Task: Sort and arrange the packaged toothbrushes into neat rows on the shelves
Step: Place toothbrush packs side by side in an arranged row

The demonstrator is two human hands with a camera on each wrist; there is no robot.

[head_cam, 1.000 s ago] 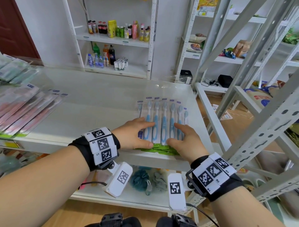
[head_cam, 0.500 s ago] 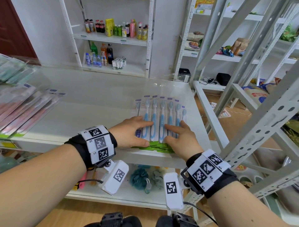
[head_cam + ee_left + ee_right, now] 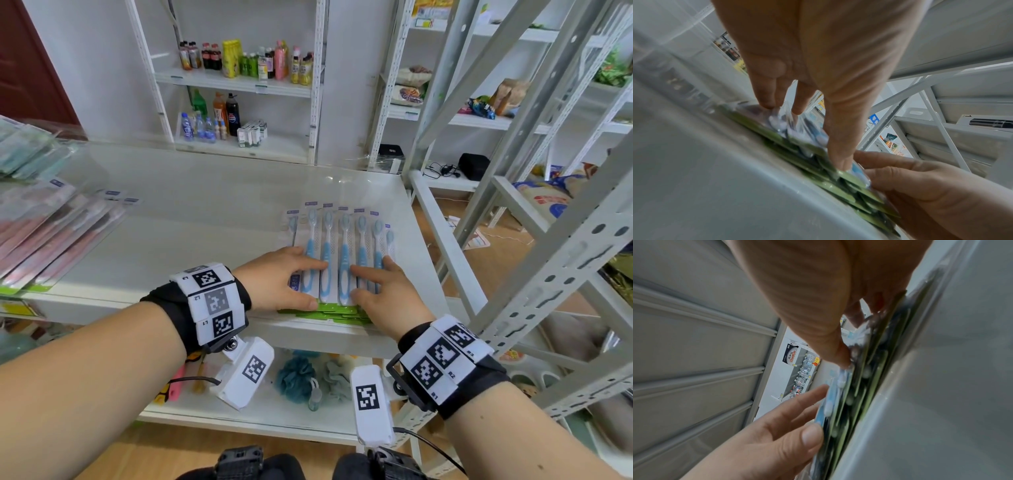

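Observation:
Several blue toothbrush packs (image 3: 344, 240) with green card bottoms lie fanned side by side near the front right of the white shelf (image 3: 205, 222). My left hand (image 3: 287, 279) rests flat on their left half, fingers straight, thumb at the green front edge. My right hand (image 3: 383, 291) lies flat on the right half, its fingertips almost meeting the left ones. In the left wrist view my left hand (image 3: 818, 81) touches the overlapping packs (image 3: 809, 146) with its fingertips. In the right wrist view my right hand (image 3: 818, 305) presses the stacked pack edges (image 3: 859, 386).
Pink toothbrush packs (image 3: 51, 240) lie spread at the shelf's left end, with greenish packs (image 3: 24, 150) behind them. Grey slotted uprights and braces (image 3: 534, 274) stand close on the right. Bath sponges (image 3: 298, 377) sit on the lower shelf. Bottles (image 3: 239, 61) fill far shelves.
My fingertips have drawn closer together over the middle of the blue packs. The packs stay in about the same place on the shelf.

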